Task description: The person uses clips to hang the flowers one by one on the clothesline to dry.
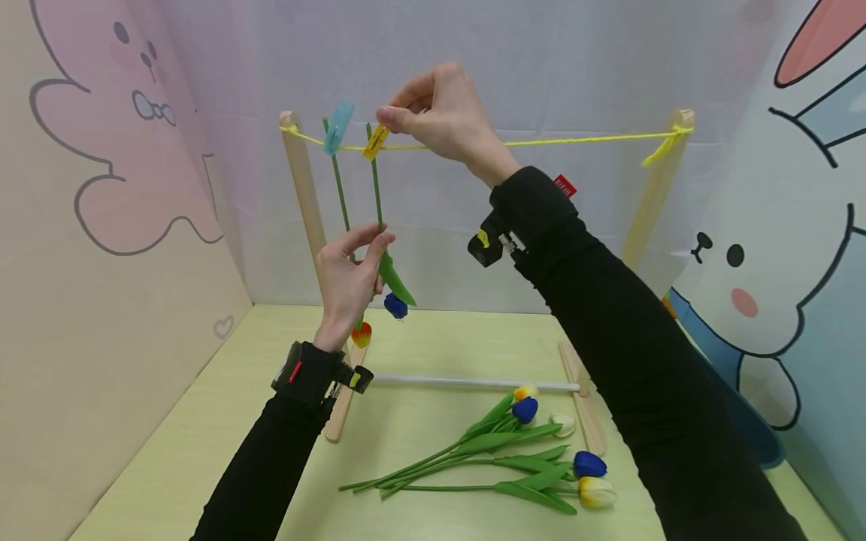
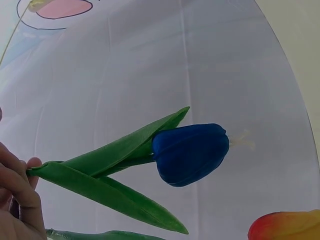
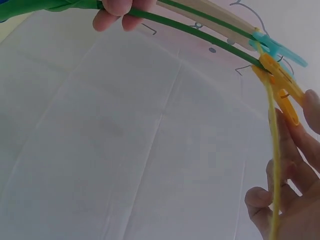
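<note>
The right hand (image 1: 443, 113) is pinching the small yellow plastic clothespin (image 1: 375, 141) on the yellow twisted string (image 1: 575, 140) near the left wooden post (image 1: 302, 188). Below it, the left hand (image 1: 348, 282) is pinching the thin green stem of the artificial blue tulip (image 1: 395, 306), which is hanging head-down from that clothespin, its long green leaves pointing downward. A light-blue clothespin (image 1: 338, 126) is holding a second stem just beside it.

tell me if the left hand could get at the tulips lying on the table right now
Probably not at once: the left hand is pinching the hanging tulip's stem. Otherwise the tulips on the table lie uncovered below.
</note>
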Demonstrator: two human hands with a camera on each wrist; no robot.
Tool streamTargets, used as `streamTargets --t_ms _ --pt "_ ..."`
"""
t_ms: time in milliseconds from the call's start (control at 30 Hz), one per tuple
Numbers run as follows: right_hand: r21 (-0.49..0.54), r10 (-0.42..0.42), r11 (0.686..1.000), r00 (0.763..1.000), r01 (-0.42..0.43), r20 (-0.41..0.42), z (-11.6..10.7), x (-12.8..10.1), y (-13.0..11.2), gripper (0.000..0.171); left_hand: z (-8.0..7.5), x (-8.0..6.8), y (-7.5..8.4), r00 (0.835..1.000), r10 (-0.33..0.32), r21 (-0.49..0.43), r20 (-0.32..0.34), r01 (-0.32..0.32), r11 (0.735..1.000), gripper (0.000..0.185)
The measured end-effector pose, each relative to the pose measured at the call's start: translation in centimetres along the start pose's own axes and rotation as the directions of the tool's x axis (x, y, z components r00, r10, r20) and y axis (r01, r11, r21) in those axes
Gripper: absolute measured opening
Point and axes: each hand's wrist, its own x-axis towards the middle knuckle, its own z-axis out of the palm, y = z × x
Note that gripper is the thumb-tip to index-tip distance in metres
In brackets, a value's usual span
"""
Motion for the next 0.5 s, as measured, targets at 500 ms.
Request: streamTargets --t_ms 500 --pt "-0.074 -0.263 0.964 0.953 0.254 -0.153 0.3 -6.3 0.6 0.040 0.6 -3.1 1.4 0.943 0.248 0.062 -0.222 -0.240 0.969 0.025"
